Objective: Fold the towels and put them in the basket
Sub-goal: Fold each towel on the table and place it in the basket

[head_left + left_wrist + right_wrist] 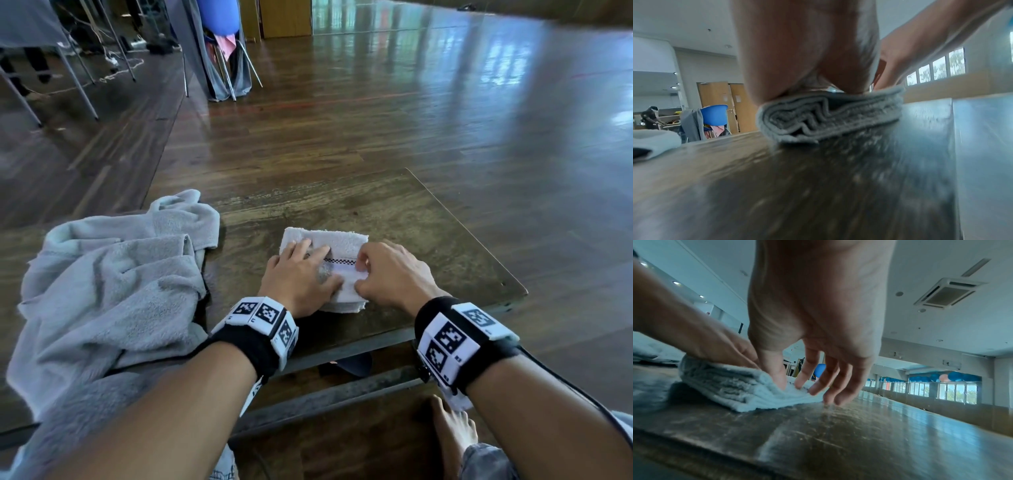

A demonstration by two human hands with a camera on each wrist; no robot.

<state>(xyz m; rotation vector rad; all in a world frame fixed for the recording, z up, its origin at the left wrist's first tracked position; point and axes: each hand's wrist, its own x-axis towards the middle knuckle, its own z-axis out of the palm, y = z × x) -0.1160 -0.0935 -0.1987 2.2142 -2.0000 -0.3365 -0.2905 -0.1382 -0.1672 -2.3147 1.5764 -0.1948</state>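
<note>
Right now a small white terry towel (337, 244), folded into a thick square pad with a thin black-and-white checked stripe across it, lies near the middle of the worn, dark wooden table (428, 222). Its stacked layers show along the near edge in the left wrist view (828, 116). The left hand (301, 277) lies flat on the pad's left half, fingers straight and spread, pressing it down. The right hand (390, 274) sits at the pad's right edge with fingers bent downward; thumb and forefinger (781, 376) pinch the top layer, while the other fingertips touch the table just beside the pad. Both wrists wear black bands with white marker blocks (263, 317). Left of the pad, apart from it, a big crumpled grey towel (113, 284) sprawls over the table's left part and hangs off the near edge. Beyond the table, well away on the glossy wooden floor (445, 102), a blue plastic tub (215, 15) sits on a metal-legged chair draped with grey cloth.
</note>
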